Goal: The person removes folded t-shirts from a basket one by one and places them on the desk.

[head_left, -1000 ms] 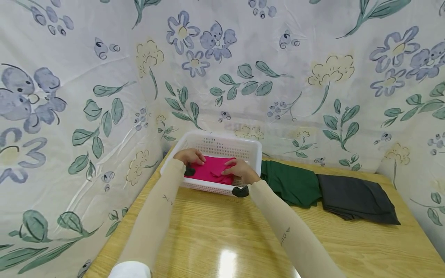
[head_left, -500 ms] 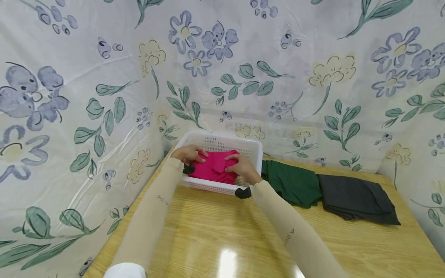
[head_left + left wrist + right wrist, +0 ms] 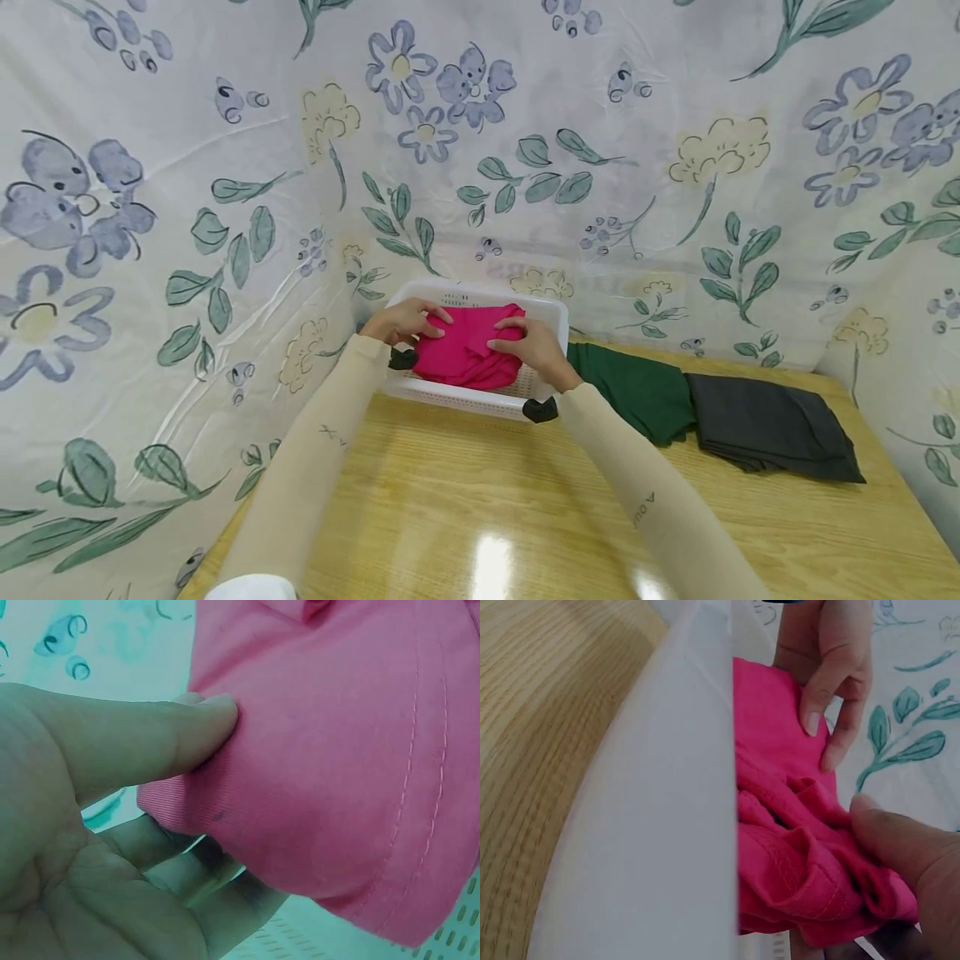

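Observation:
A folded bright pink garment (image 3: 468,346) is held up at both ends over the white plastic basket (image 3: 457,398). My left hand (image 3: 407,322) grips its left end, thumb on top and fingers beneath; a double-stitched hem shows on the pink cloth (image 3: 322,772) in the left wrist view. My right hand (image 3: 538,345) pinches the other end, where the garment (image 3: 795,825) lies in bunched layers in the right wrist view. Both hands' lower fingers are partly hidden by the cloth. The basket's wall (image 3: 652,795) covers the garment's near part in that view.
On the wooden table (image 3: 420,492), a folded dark green cloth (image 3: 637,392) lies right of the basket. Beyond it is a folded dark grey cloth (image 3: 772,425). A flower-patterned sheet (image 3: 600,208) hangs behind and at the left.
Both hands have risen with the pink garment, from low inside the basket to nearer its rim. My right hand has shifted slightly right. The green and grey cloths have stayed put.

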Available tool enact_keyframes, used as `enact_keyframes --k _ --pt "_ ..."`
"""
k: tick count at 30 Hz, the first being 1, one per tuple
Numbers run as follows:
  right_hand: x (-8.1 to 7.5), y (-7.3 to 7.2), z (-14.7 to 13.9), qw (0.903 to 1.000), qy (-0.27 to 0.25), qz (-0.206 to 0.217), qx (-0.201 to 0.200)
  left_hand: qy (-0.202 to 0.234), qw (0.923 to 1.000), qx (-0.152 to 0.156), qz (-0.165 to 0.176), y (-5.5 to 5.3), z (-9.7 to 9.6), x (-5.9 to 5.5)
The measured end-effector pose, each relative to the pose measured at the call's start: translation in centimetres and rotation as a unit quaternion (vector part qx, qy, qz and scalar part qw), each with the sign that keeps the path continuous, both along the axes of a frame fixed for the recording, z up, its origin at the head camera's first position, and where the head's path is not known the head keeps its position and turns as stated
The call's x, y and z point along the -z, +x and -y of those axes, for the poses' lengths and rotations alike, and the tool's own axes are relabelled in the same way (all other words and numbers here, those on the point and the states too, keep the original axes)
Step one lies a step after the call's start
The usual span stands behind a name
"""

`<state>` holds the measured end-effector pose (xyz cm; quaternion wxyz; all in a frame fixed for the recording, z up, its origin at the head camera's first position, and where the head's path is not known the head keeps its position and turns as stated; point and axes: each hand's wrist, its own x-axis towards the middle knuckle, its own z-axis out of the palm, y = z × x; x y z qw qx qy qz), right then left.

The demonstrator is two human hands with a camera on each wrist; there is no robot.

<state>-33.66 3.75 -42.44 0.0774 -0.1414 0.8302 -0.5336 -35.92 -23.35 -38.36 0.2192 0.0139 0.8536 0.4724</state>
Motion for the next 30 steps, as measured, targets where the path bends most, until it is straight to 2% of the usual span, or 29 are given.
enact_keyframes --k 3,12,18,22,30 --pt "-0.3 0.1 -0.5 0.9999 -0.002 -0.009 -0.003 0.014 0.9999 -0.006 -0.003 0.2 -0.1 -0.3" --pt "-0.7 1.1 -1.7 0.9999 0.003 -0.015 0.001 0.041 0.9989 0.009 -0.021 1.0 -0.4 -0.7" --pt "-1.0 1.6 -3.0 0.9996 0.006 -0.027 0.011 0.044 0.9976 0.031 -0.043 1.6 -1.3 -1.2" --pt "-1.5 1.8 -3.7 0.9996 0.006 -0.019 0.020 0.044 0.9963 0.043 -0.060 1.9 -1.9 -1.5" --pt "-2.7 2.4 -5.3 0.9997 0.009 -0.013 0.018 0.046 0.9946 0.052 -0.078 2.6 -3.2 -2.2"
